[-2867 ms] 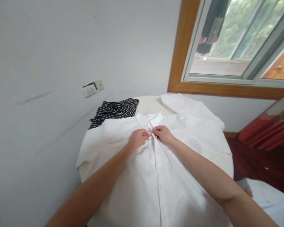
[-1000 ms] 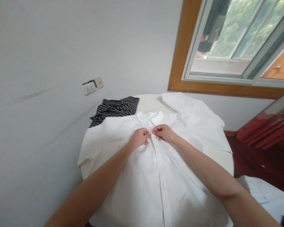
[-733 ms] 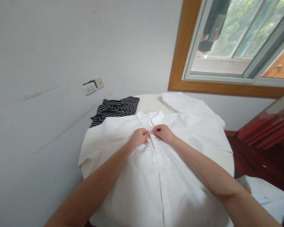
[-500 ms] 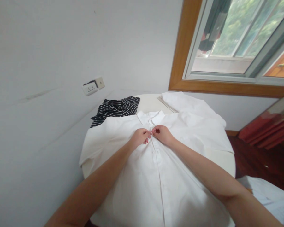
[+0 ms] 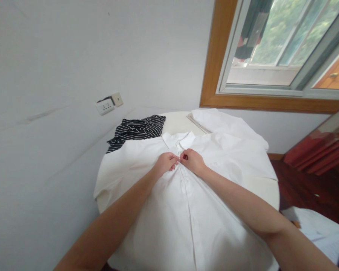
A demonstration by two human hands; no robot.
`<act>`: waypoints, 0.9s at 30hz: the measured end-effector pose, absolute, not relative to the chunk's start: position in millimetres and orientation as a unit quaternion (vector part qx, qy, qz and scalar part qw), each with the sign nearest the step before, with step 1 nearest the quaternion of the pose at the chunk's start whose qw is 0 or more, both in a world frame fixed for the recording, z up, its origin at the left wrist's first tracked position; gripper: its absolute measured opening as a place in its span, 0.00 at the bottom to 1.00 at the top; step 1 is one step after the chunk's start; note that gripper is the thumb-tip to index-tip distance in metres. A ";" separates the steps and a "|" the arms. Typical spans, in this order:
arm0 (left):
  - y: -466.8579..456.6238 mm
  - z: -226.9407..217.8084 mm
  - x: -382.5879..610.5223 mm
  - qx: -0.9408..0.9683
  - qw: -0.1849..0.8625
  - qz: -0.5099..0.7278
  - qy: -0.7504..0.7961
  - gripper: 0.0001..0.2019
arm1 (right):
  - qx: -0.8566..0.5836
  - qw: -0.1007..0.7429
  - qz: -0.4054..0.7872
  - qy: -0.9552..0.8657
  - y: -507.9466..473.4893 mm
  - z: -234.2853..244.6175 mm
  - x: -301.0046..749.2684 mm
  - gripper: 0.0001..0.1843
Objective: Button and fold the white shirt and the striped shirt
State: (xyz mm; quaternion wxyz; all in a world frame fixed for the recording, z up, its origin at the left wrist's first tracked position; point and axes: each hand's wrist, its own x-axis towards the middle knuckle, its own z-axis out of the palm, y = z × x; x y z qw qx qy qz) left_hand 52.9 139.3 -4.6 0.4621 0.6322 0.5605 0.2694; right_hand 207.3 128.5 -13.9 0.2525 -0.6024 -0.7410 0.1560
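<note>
A white shirt lies spread front side up, its collar pointing toward the wall and its sleeves out to both sides. Just below the collar, my left hand pinches the left edge of the front opening. My right hand pinches the other side of the placket, its fingertips meeting those of the left. Whatever small part lies between the fingertips, perhaps a button, is too small to make out. Below the hands the front opening runs down toward me.
The shirt covers most of a round, cream-coloured table. A black-and-white striped garment lies at the back left, folded white cloth at the back right. Behind are a wall with a socket and a window. White papers are at lower right.
Both hands stay pinched at the same spot on the shirt front, with only a slight shift of the fingers. The whole view has moved a little.
</note>
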 end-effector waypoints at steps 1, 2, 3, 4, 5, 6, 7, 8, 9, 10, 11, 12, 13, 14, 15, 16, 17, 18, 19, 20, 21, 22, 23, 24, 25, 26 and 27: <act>139.7 -4.9 52.9 0.633 0.462 0.268 0.560 0.07 | -0.600 0.252 0.156 -0.743 128.4 -13.6 207.4 0.04; 140.3 -5.6 53.0 0.635 0.461 0.267 0.559 0.07 | -0.598 0.252 0.154 -0.745 128.3 -13.4 207.5 0.04; 141.0 -6.5 53.0 0.638 0.459 0.268 0.558 0.07 | -0.596 0.251 0.152 -0.748 128.1 -13.2 207.6 0.04; 141.7 -7.7 53.0 0.641 0.456 0.269 0.556 0.07 | -0.594 0.251 0.149 -0.750 127.8 -13.1 207.8 0.03; 142.3 -8.9 53.0 0.645 0.452 0.269 0.554 0.07 | -0.590 0.251 0.144 -0.753 127.5 -12.9 208.0 0.03; 142.8 -9.8 52.8 0.651 0.447 0.269 0.551 0.07 | -0.585 0.253 0.141 -0.758 127.3 -12.9 208.3 0.03; 143.1 -10.5 52.6 0.656 0.442 0.268 0.550 0.07 | -0.579 0.255 0.138 -0.762 127.2 -13.0 208.8 0.03; 143.1 -10.8 52.3 0.662 0.435 0.265 0.550 0.07 | -0.572 0.257 0.137 -0.767 127.3 -13.3 209.3 0.02; 142.8 -10.6 51.9 0.671 0.424 0.259 0.550 0.07 | -0.567 0.258 0.138 -0.770 127.7 -13.7 209.9 0.02; 142.2 -10.1 51.5 0.683 0.407 0.252 0.552 0.07 | -0.563 0.258 0.139 -0.773 128.5 -14.2 210.6 0.02; 141.5 -9.2 51.0 0.698 0.384 0.245 0.552 0.07 | -0.559 0.257 0.141 -0.775 129.5 -14.8 211.3 0.02; 140.6 -8.1 50.5 0.717 0.357 0.240 0.549 0.07 | -0.557 0.257 0.144 -0.777 130.7 -15.4 212.0 0.02; 139.8 -7.0 50.2 0.737 0.326 0.236 0.544 0.07 | -0.555 0.256 0.147 -0.778 132.0 -16.0 212.8 0.02; 139.0 -5.9 49.9 0.755 0.294 0.234 0.537 0.07 | -0.553 0.256 0.152 -0.779 133.2 -16.6 213.5 0.02; 138.6 -5.1 49.6 0.771 0.264 0.234 0.530 0.07 | -0.551 0.257 0.156 -0.778 134.3 -17.0 214.2 0.02; 138.4 -4.6 49.5 0.784 0.236 0.234 0.525 0.07 | -0.549 0.259 0.162 -0.778 135.2 -17.2 215.0 0.02; 138.6 -4.4 49.4 0.793 0.211 0.233 0.522 0.07 | -0.546 0.260 0.167 -0.779 135.8 -17.4 215.7 0.02; 139.1 -4.6 49.2 0.799 0.192 0.231 0.521 0.07 | -0.543 0.262 0.171 -0.779 136.1 -17.5 216.4 0.02; 139.9 -5.1 48.9 0.803 0.177 0.229 0.521 0.07 | -0.539 0.265 0.175 -0.780 136.3 -17.5 217.2 0.02; 141.0 -5.8 48.5 0.806 0.168 0.227 0.520 0.08 | -0.534 0.269 0.180 -0.781 136.4 -17.6 218.1 0.02; 142.2 -6.7 47.9 0.808 0.166 0.224 0.520 0.08 | -0.529 0.274 0.184 -0.782 136.6 -17.7 219.1 0.02; 143.4 -7.7 47.2 0.808 0.168 0.221 0.520 0.08 | -0.522 0.280 0.190 -0.783 136.9 -17.9 220.1 0.02; 144.5 -8.6 46.4 0.806 0.174 0.219 0.521 0.08 | -0.516 0.286 0.198 -0.783 137.4 -18.3 221.4 0.02; 145.4 -9.5 45.6 0.804 0.181 0.218 0.522 0.09 | -0.508 0.293 0.207 -0.783 138.1 -18.7 222.7 0.03; 146.2 -10.2 44.9 0.802 0.188 0.217 0.524 0.09 | -0.499 0.299 0.220 -0.783 138.9 -19.3 224.1 0.03; 146.6 -10.8 44.2 0.801 0.193 0.216 0.525 0.09 | -0.490 0.304 0.236 -0.782 139.8 -20.0 225.5 0.03; 146.8 -11.3 43.8 0.800 0.195 0.215 0.525 0.09 | -0.483 0.309 0.255 -0.778 140.7 -20.7 226.8 0.04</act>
